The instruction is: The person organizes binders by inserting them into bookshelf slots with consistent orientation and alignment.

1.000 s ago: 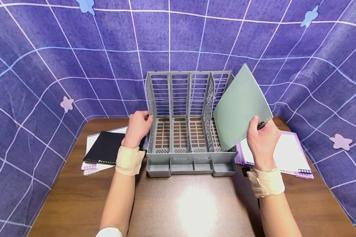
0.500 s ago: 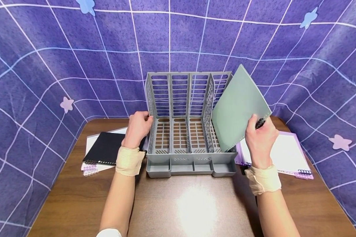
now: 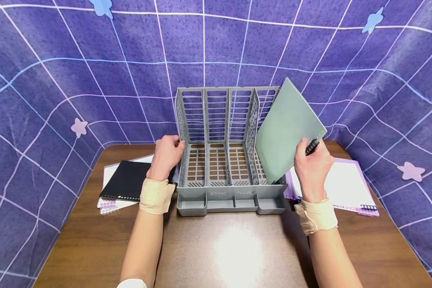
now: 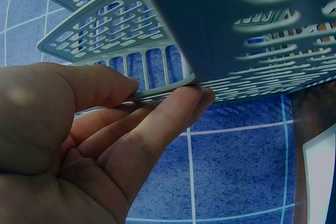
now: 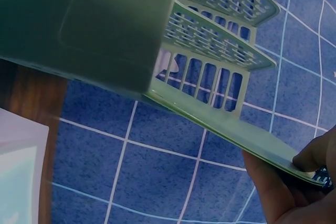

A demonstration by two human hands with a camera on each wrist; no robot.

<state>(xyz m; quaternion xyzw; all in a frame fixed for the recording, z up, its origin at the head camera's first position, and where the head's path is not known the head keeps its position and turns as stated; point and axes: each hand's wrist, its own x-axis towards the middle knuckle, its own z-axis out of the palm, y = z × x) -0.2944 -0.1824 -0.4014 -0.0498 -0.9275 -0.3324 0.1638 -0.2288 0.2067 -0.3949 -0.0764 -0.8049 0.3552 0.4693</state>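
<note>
A grey file organizer (image 3: 194, 193) with upright slatted dividers stands mid-table in the head view. My left hand (image 3: 164, 157) is at its left side; in the left wrist view, the thumb and fingers (image 4: 173, 111) pinch the edge of its outer wall (image 4: 197, 30). My right hand (image 3: 314, 172) grips a pale green spiral notebook (image 3: 288, 128) by its bound edge near the black coil (image 3: 311, 147). Tilted, the notebook has its lower corner inside the organizer's rightmost slot. The right wrist view shows the thumb (image 5: 315, 153) on one cover and fingers beneath.
Left of the organizer lies a black spiral notebook (image 3: 126, 180) on top of white ones with clear coils. On the right, a notebook with a white page and purple border (image 3: 349, 184) lies flat. A purple grid-patterned cloth (image 3: 216, 44) hangs behind the wooden table (image 3: 93, 240).
My right hand has shifted left and slightly away from me, taking the green notebook further over the rightmost slot. The left hand keeps its place on the organizer.
</note>
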